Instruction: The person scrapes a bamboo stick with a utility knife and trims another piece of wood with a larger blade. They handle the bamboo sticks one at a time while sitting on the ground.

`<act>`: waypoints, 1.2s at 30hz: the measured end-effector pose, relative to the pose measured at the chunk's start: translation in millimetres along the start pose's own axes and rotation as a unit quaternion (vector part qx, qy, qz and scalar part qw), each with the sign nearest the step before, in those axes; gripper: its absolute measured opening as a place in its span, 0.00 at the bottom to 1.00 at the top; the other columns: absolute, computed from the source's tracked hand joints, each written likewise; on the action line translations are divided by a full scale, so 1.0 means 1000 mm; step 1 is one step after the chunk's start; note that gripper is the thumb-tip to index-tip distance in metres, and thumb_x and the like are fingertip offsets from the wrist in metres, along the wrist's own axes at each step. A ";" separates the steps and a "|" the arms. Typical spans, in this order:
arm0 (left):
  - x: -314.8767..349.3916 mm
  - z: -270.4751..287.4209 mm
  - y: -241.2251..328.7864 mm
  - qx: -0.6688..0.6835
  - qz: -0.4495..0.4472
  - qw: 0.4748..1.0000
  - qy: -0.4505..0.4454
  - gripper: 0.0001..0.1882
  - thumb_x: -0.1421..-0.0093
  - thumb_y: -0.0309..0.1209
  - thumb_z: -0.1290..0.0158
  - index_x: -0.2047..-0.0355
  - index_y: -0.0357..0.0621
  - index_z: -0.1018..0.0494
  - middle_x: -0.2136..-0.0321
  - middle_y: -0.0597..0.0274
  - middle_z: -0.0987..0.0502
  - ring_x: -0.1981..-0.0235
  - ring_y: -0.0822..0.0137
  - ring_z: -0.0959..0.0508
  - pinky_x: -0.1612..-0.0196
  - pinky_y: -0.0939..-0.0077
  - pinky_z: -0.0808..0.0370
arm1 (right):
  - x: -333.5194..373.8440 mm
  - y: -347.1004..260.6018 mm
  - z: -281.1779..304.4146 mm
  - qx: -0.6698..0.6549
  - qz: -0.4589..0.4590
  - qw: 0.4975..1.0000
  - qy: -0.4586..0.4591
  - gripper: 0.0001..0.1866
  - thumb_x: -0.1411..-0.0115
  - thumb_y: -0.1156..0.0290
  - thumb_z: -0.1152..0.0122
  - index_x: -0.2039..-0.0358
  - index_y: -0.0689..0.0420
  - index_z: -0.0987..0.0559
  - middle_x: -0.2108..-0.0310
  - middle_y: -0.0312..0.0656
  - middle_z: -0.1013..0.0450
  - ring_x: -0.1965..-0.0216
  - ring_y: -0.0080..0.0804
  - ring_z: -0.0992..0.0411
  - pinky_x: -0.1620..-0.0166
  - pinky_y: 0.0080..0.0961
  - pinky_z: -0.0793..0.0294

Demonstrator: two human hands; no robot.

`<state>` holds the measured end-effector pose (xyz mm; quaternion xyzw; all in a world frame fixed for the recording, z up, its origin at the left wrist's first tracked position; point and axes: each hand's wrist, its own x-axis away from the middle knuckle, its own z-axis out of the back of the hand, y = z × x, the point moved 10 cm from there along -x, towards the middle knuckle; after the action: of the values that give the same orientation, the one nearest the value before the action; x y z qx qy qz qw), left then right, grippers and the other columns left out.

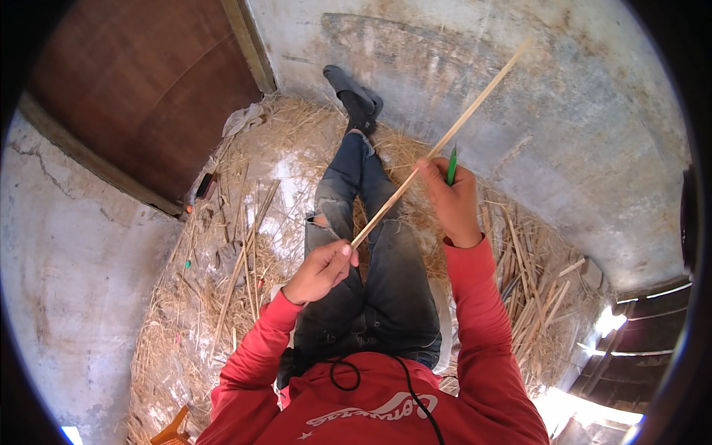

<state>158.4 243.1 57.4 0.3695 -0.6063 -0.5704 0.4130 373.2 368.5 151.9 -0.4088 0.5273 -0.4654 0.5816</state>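
Note:
A long, thin, pale bamboo strip (475,106) slants across my lap, its far end up in front of the grey wall. My left hand (320,271) is closed round its near end, thumb on top. Farther up the strip, my right hand (451,204) pinches it between thumb and fingers. That same hand also holds a slim green pointed tool (452,166), which sticks up beside the strip. The tool's lower part is hidden in the palm, and its exact kind is unclear.
My outstretched legs (363,200) lie on a straw-strewn floor, feet against the wall (578,119). More loose strips (530,278) lie at the right and some at the left. A brown door (148,96) stands at the far left; an orange plastic item (172,429) is near left.

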 end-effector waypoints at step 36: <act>0.010 0.026 0.006 -0.159 -0.057 0.961 0.219 0.19 0.28 0.28 0.47 0.41 0.31 0.26 0.66 0.43 0.17 0.68 0.70 0.21 0.60 0.71 0.23 | 0.076 0.024 -0.108 0.359 0.150 0.887 -0.250 0.28 0.30 0.41 0.50 0.61 0.56 0.18 0.80 0.55 0.24 0.76 0.60 0.23 0.72 0.52 0.24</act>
<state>131.0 244.1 64.4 0.4490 -0.3805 -0.5873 0.5556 269.2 302.1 99.6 -0.1906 0.2162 -0.4127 0.8640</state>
